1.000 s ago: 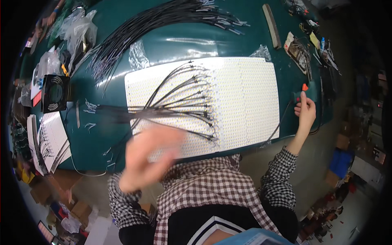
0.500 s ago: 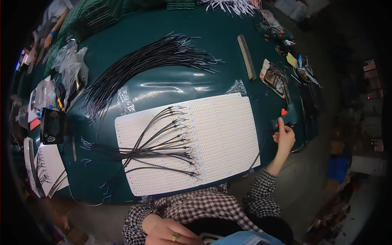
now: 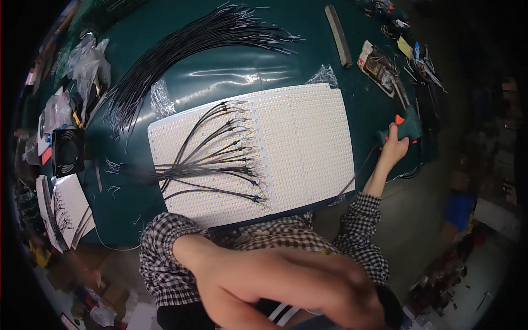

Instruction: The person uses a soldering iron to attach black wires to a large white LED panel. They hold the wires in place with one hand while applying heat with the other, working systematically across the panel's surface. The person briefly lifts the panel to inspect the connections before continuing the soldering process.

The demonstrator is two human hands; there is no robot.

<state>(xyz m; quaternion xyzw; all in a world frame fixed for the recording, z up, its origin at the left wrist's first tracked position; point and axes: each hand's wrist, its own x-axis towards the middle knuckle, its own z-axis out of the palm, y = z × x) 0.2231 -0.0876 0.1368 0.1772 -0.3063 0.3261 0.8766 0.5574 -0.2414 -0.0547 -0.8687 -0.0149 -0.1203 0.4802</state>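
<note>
At the right edge of the table, my right hand [image 3: 393,149] is closed on a green soldering gun [image 3: 408,130] with orange parts. Its metal tip rests by a small tray of dark brown residue [image 3: 378,69]. My left hand [image 3: 286,278] is raised close to the camera, large and partly blurred; its fingers bend away and their tips are hidden. In front of me lies a white LED board panel [image 3: 308,148] dotted with rows of small yellowish chips. Black cables [image 3: 203,170] fan across its left half, their thin wire ends along a middle seam.
A thick bundle of black cables [image 3: 181,58] lies at the back. Beyond the panel is a narrow bar [image 3: 337,36]. To the left are a black fan [image 3: 67,153], plastic bags [image 3: 88,63] and another wired white panel [image 3: 71,212]. Tools and wires crowd the far right.
My left hand has risen from the lower edge toward the camera. My right hand has moved onto the soldering gun and closed on it. The whole view has shifted, with the table higher.
</note>
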